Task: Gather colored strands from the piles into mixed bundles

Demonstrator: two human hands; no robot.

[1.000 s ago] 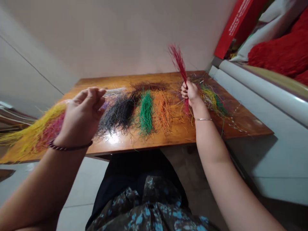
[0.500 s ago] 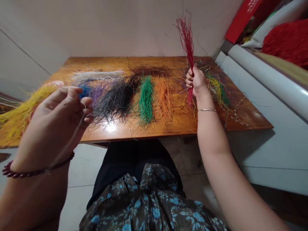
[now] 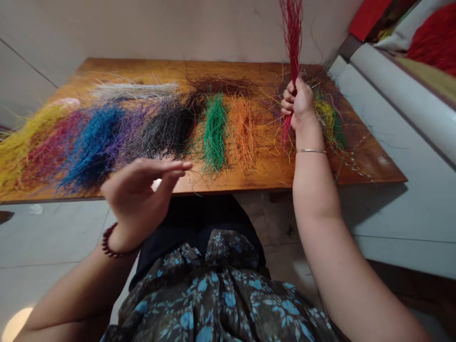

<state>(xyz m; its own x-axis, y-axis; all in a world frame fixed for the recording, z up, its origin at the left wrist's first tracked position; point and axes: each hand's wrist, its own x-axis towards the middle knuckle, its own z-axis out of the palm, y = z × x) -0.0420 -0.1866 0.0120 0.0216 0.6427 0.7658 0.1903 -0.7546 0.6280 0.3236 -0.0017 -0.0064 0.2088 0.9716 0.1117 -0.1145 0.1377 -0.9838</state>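
We hold the red bundle (image 3: 293,42) in our right hand (image 3: 299,100), over the right part of the table (image 3: 149,69). The bundle stands nearly upright, its loose top fanning out and leaving the upper edge of the view. Its lower ends show below the fist; we cannot tell whether they touch the wood. Right hand state: fingers curled tight around the strands, thumb uppermost. A thin bangle (image 3: 311,151) circles that wrist.

Just right of the fist lies a mixed pile (image 3: 331,118), with yellow and green strands on the table. To the left of the fist we record the orange heap (image 3: 242,133), then the green heap (image 3: 214,137) beside it, both laid front to back. Behind these two lie the brown strands (image 3: 221,85).

Farther left: black heap (image 3: 171,126), purple heap (image 3: 130,126), blue heap (image 3: 94,142), crimson heap (image 3: 53,142) and, at the left end, yellow heap (image 3: 26,137). White strands (image 3: 137,90) lie crosswise behind the purple and black.

Our left hand (image 3: 146,190) is in front of the black heap, near the table's front edge. State: thumb and forefinger extended, tips brought together, pointing right. We cannot tell whether a fine strand sits between them. A beaded bracelet (image 3: 111,241) rings the wrist.
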